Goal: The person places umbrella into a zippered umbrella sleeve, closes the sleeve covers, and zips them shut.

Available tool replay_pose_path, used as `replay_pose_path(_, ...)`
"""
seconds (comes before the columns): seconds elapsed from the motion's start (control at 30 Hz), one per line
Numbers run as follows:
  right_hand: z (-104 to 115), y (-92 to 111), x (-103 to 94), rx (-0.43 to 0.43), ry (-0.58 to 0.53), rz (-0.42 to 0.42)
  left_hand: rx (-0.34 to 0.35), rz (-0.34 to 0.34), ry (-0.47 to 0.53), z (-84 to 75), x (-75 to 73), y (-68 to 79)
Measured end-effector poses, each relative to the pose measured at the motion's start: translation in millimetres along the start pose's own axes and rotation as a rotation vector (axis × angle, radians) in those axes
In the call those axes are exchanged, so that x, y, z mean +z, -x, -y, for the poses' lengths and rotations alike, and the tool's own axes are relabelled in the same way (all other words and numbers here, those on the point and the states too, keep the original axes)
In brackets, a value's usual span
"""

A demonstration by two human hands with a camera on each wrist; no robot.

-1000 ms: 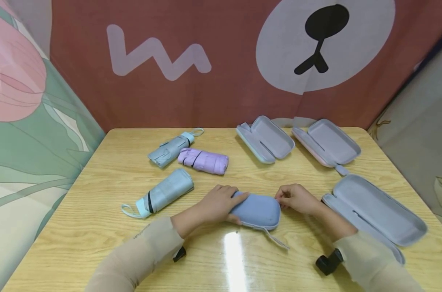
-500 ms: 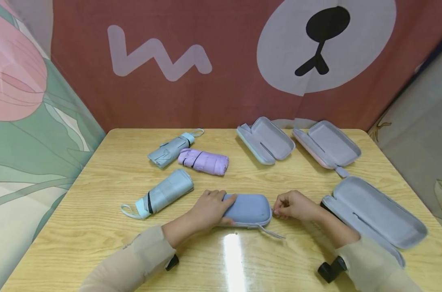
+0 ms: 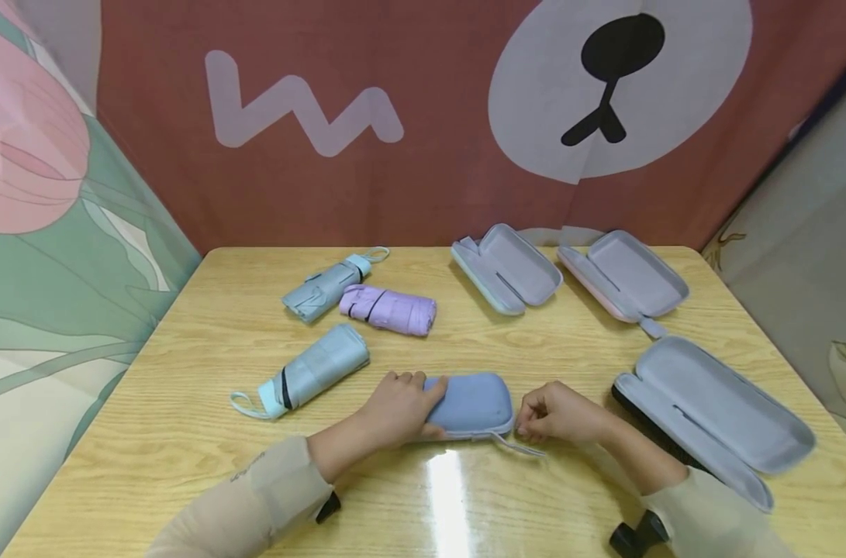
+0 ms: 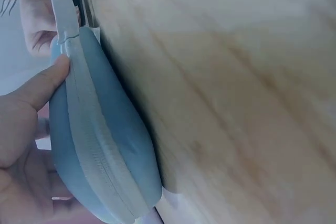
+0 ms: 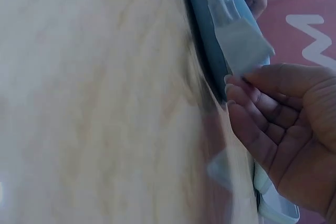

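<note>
Blue case [image 3: 473, 404], gripped by the left hand [image 3: 400, 407], well inside the surface's back edge [image 3: 255, 254], may skid if the right hand [image 3: 561, 415], its hold unclear, tugs.

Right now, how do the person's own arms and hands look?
The left sleeve and right sleeve are beige. Dark lettering on the left one is too small to read. The left hand and right hand wear no gloves. A small black part shows by the left sleeve, a bulkier black part by the right.
</note>
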State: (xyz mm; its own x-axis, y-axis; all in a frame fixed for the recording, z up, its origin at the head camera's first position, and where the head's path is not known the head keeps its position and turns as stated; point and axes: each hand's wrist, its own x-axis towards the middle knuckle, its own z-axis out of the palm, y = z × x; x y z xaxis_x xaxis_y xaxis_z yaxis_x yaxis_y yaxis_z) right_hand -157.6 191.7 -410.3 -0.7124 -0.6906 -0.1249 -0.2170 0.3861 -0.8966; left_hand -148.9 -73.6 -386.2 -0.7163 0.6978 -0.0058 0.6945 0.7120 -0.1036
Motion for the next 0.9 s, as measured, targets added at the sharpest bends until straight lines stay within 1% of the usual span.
replay_pose_path(0.17, 3.0, 2.0, 7.9, -0.055, -0.015, 0.006, -0.005, 0.010, -0.012, -3.1, -0.6, 4.1)
replay_pose_path(0.27, 4.7, 2.0, 12.7, -0.077, -0.027, 0.015, 0.001, -0.004, -0.035, -4.5, -0.4, 5.9)
replay_pose_path(0.43, 9.3, 0.6, 20.6, -0.073, 0.002, 0.022, 0.015, -0.022, -0.060, -5.7, 0.1, 7.4)
replay_pose_path(0.57, 12.8, 0.4, 27.7, -0.073, 0.073, 0.018, 0.027, -0.030, -0.073, -7.4, 0.5, 10.0)
replay_pose_path(0.7, 18.8, 0.2, 33.5, -0.067, 0.163, 0.004, 0.024, -0.044, -0.097, -9.1, 0.9, 12.5)
replay_pose_path(0.9, 25.3, 1.6, 39.6, -0.076, 0.232, 0.003, 0.043, -0.076, -0.140, -10.9, 1.1, 16.7)
